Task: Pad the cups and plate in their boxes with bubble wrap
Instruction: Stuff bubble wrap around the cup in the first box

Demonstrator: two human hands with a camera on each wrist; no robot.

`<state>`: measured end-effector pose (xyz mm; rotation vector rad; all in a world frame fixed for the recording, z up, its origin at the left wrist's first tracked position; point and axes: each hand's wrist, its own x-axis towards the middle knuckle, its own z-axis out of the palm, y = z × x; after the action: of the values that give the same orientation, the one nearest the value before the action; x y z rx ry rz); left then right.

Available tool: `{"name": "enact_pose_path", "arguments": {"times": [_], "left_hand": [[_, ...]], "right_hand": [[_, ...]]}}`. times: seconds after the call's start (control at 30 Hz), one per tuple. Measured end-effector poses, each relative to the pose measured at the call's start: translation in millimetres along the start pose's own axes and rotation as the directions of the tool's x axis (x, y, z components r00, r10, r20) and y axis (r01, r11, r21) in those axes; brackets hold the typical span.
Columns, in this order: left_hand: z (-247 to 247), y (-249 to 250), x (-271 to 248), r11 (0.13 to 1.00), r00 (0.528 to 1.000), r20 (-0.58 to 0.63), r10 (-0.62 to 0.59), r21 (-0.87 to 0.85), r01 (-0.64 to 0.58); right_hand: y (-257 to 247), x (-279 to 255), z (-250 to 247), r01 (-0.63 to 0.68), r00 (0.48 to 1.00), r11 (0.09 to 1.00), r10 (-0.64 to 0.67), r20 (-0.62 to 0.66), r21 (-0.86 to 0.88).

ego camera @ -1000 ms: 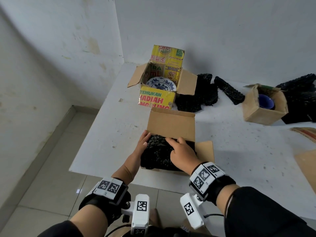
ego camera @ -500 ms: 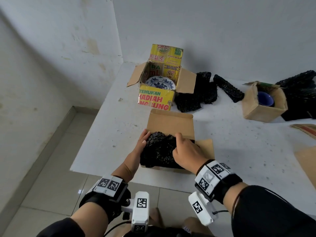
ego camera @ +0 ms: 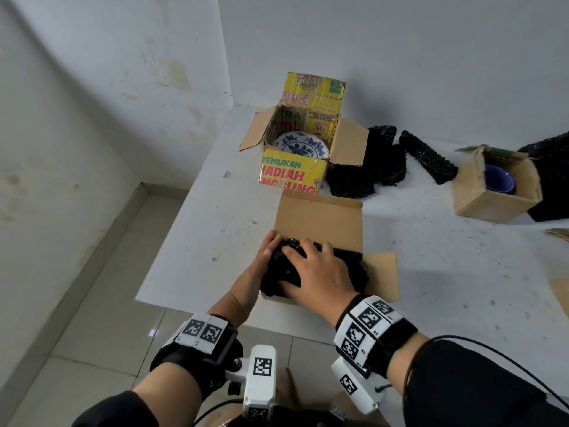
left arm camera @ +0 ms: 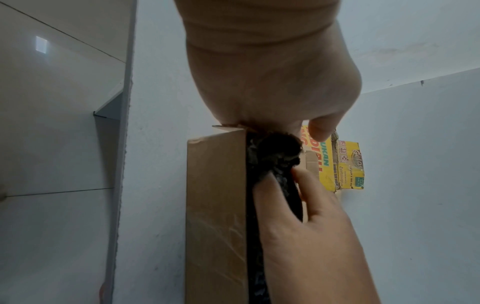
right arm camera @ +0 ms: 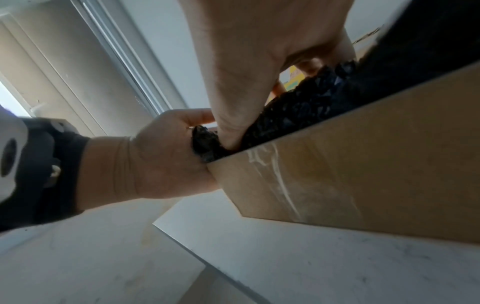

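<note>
A brown box point(ego camera: 320, 223) stands open near the table's front edge, stuffed with black bubble wrap point(ego camera: 348, 266). My left hand point(ego camera: 271, 251) lies against the wrap's left side, palm on the box corner point(left arm camera: 215, 185), thumb free. My right hand point(ego camera: 295, 266) arches over the wad, fingers spread on top and thumb dug in at the near wall point(right arm camera: 337, 174); it grips a fold of the bubble wrap point(left arm camera: 283, 185). What lies under the wrap is hidden. Farther back, a blue-patterned plate point(ego camera: 300, 146) sits in a yellow box point(ego camera: 292, 177). A blue cup point(ego camera: 498, 180) sits in a small brown box point(ego camera: 480, 201).
Loose black bubble wrap point(ego camera: 366, 167) and a rolled piece point(ego camera: 428, 155) lie behind the near box. Another black pile point(ego camera: 551, 174) is at the far right, with flat cardboard point(ego camera: 560, 288) on the right edge. The table's front edge point(ego camera: 191, 306) drops to a tiled floor.
My right hand has shifted from the wad's right side onto its top, fingers spread. The wrap sits lower in the box. My left hand stays at the left side.
</note>
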<state>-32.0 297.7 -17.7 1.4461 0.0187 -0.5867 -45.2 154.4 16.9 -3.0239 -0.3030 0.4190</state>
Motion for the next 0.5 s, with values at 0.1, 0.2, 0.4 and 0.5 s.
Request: {"name": "enact_pose_path", "arguments": {"times": [0.1, 0.2, 0.4, 0.5], "left_hand": [[0, 0, -1, 1.000, 1.000, -0.011, -0.001, 0.005, 0.001], [1, 1, -1, 1.000, 0.999, -0.023, 0.023, 0.017, -0.022], [0, 3, -3, 1.000, 0.999, -0.035, 0.021, 0.004, -0.021], [7, 17, -11, 1.000, 1.000, -0.029, -0.009, 0.015, 0.010]], "right_hand": [[-3, 3, 2, -0.007, 1.000, 1.000, 0.008, 0.029, -0.010], [-6, 7, 2, -0.021, 0.999, 1.000, 0.021, 0.042, -0.007], [2, 7, 1, 0.018, 0.995, 1.000, -0.019, 0.095, 0.018], [12, -1, -16, 0.039, 0.995, 0.990, -0.051, 0.088, 0.136]]}}
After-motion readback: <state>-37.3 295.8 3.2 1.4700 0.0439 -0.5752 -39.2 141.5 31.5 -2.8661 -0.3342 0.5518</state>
